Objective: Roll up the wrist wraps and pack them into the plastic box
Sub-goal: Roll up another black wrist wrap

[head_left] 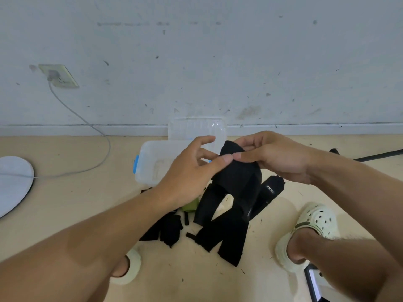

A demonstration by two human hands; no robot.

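Nearby, open plastic box [152,162], both hands [187,177] pinching wrist wrap [237,177]

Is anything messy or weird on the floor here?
A bit. Little dark scraps lie scattered on the floor near the black wraps, and the wall is scuffed. The plastic box itself looks fine.

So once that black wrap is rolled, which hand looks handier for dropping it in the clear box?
Probably the left hand: it hovers right over the clear plastic box. Both hands pinch the black fabric wrist wrap; the right hand sits farther off.
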